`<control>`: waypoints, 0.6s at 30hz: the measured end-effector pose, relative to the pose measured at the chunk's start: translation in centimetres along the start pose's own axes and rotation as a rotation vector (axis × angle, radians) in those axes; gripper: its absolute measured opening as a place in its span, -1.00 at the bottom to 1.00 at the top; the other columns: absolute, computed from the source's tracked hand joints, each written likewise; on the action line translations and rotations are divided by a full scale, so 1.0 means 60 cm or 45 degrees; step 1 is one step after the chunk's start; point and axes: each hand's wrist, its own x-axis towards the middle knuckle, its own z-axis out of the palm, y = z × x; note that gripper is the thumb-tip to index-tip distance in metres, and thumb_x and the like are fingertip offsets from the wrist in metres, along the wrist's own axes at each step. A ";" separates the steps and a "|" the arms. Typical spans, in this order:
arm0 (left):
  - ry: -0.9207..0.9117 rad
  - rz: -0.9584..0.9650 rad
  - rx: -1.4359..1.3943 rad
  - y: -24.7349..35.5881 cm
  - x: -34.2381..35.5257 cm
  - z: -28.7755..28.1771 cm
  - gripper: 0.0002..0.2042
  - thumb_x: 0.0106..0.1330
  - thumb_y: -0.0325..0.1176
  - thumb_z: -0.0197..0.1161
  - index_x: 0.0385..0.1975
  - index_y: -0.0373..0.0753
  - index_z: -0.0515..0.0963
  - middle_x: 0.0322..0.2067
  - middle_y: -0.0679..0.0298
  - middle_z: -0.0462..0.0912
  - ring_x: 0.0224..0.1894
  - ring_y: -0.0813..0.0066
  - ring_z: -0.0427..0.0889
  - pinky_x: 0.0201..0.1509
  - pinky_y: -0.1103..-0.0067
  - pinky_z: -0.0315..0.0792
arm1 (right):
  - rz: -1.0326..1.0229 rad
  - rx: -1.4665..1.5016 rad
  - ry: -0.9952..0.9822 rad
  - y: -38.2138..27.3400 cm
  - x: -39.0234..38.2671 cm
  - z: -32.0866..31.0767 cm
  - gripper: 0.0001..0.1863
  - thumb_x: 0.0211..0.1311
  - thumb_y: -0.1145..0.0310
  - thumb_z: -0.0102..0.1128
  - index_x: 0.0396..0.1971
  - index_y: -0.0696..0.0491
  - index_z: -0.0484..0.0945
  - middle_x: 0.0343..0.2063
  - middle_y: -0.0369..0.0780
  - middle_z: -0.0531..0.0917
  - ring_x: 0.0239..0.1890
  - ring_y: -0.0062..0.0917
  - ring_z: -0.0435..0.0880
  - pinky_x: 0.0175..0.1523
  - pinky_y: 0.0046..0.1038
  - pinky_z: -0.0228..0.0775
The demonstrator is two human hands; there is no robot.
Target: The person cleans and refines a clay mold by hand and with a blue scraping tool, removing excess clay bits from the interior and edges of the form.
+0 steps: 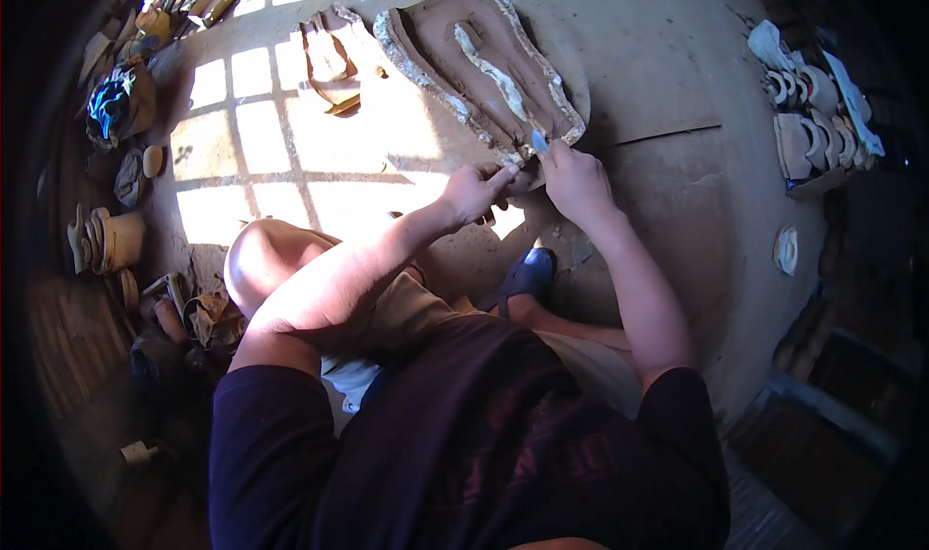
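Observation:
A large brown mold-like piece (435,42), clay-like in colour, lies on the floor ahead of me, with crusty whitish rims and a pale ridge (494,71) down its middle. My left hand (474,192) grips its near end, thumb on top at the rim and fingers curled beneath. Closed around a small tool, my right hand (578,184) is just to the right at the same end. Only a short bluish, blade-like tip (539,142) shows from that fist, touching or very close to the rim; its handle is hidden.
A smaller brown piece with a pale rim (329,57) lies farther left in window light. Curved pale pieces (818,139) are stacked at right. Pots (121,240) and a blue cloth (109,105) stand along the left. My shoe (530,271) is below the work.

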 end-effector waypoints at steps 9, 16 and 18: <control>0.036 0.069 -0.056 -0.017 0.009 -0.002 -0.41 0.55 0.24 0.09 -0.01 -0.27 0.68 -0.48 0.29 0.71 -0.64 0.56 0.58 -0.61 0.57 0.44 | -0.101 -0.363 -0.133 -0.032 0.027 0.010 -0.85 0.30 0.45 0.06 -0.23 0.18 0.55 -0.38 0.11 0.75 -0.27 0.07 0.79 -0.12 0.04 0.64; 0.010 0.036 -0.026 0.002 -0.006 -0.002 -0.45 0.55 0.18 0.14 -0.02 -0.28 0.67 -0.46 0.28 0.71 -0.63 0.57 0.59 -0.61 0.59 0.44 | -0.247 0.112 -0.401 -0.001 0.056 -0.023 -0.75 0.43 0.27 0.13 -0.25 0.18 0.60 -0.41 0.09 0.73 -0.43 -0.03 0.76 -0.28 -0.02 0.55; 0.028 0.026 -0.030 -0.009 -0.009 -0.011 -0.46 0.55 0.18 0.15 -0.02 -0.28 0.67 -0.44 0.28 0.72 -0.63 0.57 0.59 -0.61 0.59 0.44 | -0.005 0.348 -0.587 -0.008 0.044 -0.044 -0.69 0.45 0.21 0.15 -0.19 0.19 0.62 -0.42 0.07 0.72 -0.43 -0.05 0.74 -0.28 -0.06 0.54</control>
